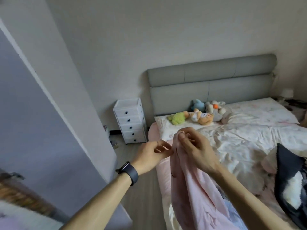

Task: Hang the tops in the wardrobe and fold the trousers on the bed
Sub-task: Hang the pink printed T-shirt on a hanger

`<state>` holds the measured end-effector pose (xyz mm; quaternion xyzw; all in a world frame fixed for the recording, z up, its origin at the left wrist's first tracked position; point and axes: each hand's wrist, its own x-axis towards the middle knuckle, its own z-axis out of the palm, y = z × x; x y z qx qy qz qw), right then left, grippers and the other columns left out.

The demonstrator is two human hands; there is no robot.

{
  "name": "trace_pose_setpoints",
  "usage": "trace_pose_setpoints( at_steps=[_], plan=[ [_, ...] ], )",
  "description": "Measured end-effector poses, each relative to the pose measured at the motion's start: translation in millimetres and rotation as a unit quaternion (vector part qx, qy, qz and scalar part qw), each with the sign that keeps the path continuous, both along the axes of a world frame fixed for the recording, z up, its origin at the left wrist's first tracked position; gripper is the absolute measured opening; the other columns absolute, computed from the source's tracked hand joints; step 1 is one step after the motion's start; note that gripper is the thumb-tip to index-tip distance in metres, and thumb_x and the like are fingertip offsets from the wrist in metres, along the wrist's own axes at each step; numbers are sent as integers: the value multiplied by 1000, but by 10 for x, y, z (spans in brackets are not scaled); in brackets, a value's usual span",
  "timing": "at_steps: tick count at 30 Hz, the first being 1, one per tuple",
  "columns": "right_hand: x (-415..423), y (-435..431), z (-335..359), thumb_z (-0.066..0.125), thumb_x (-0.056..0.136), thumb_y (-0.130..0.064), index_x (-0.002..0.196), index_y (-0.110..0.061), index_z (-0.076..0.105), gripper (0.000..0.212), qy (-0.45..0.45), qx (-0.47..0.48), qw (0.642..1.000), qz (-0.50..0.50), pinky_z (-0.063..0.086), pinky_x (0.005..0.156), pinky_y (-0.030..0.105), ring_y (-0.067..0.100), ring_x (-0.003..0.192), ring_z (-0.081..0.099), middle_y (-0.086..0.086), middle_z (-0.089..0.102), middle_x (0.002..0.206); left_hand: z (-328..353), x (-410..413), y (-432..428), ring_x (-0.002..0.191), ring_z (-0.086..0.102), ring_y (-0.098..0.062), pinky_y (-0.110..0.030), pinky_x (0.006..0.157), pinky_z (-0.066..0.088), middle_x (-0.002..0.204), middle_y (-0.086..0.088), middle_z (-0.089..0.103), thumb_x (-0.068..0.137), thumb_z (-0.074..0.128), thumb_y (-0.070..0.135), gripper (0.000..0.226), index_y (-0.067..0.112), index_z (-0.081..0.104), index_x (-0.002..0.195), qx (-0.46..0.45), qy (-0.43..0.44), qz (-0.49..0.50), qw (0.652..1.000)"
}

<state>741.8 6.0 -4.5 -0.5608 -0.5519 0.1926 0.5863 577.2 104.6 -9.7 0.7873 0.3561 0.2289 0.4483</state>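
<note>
Head view: the right hand point(194, 148) grips the top of a pale pink soft cloth garment point(197, 200) with curled fingers; the left hand point(152, 155) pinches its edge. It hangs above the edge of the white-covered bed point(249, 140).

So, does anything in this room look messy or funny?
A bit. The white floral quilt is rumpled, the soft plush toys lie tumbled by the grey padded headboard, and small clutter sits on the floor beside the white plastic drawer unit. Nothing looks broken or spilled.
</note>
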Motion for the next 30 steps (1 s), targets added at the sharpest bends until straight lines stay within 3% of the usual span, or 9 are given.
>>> trace_pose_setpoints(
  at_steps=[4, 7, 12, 17, 19, 23, 26, 29, 30],
  plan=[
    [-366, 225, 124, 54, 103, -23, 92, -20, 67, 17, 65, -4, 998, 26, 50, 70, 20, 8, 78, 67, -2, 72, 81, 270, -475, 2, 86, 73, -19, -19, 72, 54, 94, -3, 77, 91, 73, 28, 21, 17, 71, 108, -78, -68, -9, 995],
    [-712, 394, 204, 58, 102, -20, 91, -11, 66, 16, 137, -55, 986, 75, 44, 65, 17, 4, 68, 60, 0, 71, 75, 386, -823, 7, 77, 66, 2, -11, 72, 47, 76, 12, 73, 88, 75, 38, 16, 23, 73, 94, -21, -24, -9, 999],
    [-1263, 623, 368, 65, 98, -18, 82, -17, 72, 18, 167, -117, 964, 171, 48, 65, 23, 10, 71, 65, -4, 71, 75, 413, -1400, 101, 84, 71, 1, -22, 77, 55, 81, 15, 76, 92, 70, 32, 10, 26, 78, 90, 89, -5, 102, 991],
    [-1435, 739, 355, 72, 81, -22, 91, -13, 81, 15, 190, -135, 950, 208, 55, 66, 22, 19, 88, 74, 1, 77, 95, 373, -1923, 176, 91, 70, -11, -30, 85, 58, 91, 7, 76, 95, 62, 9, 21, 22, 78, 97, -19, -117, 160, 980],
    [-1545, 825, 230, 74, 86, -14, 100, -19, 79, 16, 140, -137, 964, 181, 51, 68, 15, 13, 94, 71, -10, 75, 98, 376, -2135, 225, 93, 69, -21, -34, 85, 58, 96, -6, 73, 96, 54, -2, 24, 12, 73, 99, -117, -187, 163, 962],
    [-1914, 1019, -19, 82, 77, -12, 135, -38, 57, 69, -49, -166, 961, 214, 38, 101, 12, -15, 116, 49, -23, 52, 135, 409, -2609, 285, 78, 65, -22, -28, 65, 54, 90, -8, 68, 95, 39, -10, 35, 14, 65, 93, -218, -286, 179, 916],
    [-2278, 1234, -209, 83, 78, -32, 146, -41, 44, 79, -211, -177, 935, 224, 21, 113, 24, -6, 123, 32, -28, 36, 138, 427, -2979, 361, 61, 54, -15, -23, 51, 40, 77, -4, 63, 93, 39, -7, 38, 18, 68, 89, -228, -326, 205, 894],
    [-2729, 1374, -267, 69, 88, -36, 85, -43, 59, 12, -248, -177, 931, 200, 44, 74, 19, 15, 82, 53, -25, 58, 82, 441, -3380, 418, 51, 42, -11, -20, 43, 31, 69, -1, 56, 92, 44, -1, 35, 21, 70, 83, -205, -343, 253, 881],
    [-2843, 1425, -317, 64, 91, -36, 73, -34, 52, 22, -250, -172, 933, 192, 44, 65, 25, 19, 71, 49, -15, 57, 69, 442, -3493, 425, 50, 46, -10, -19, 42, 33, 69, 1, 59, 92, 43, -2, 35, 21, 68, 85, -195, -341, 271, 879]
  ],
)
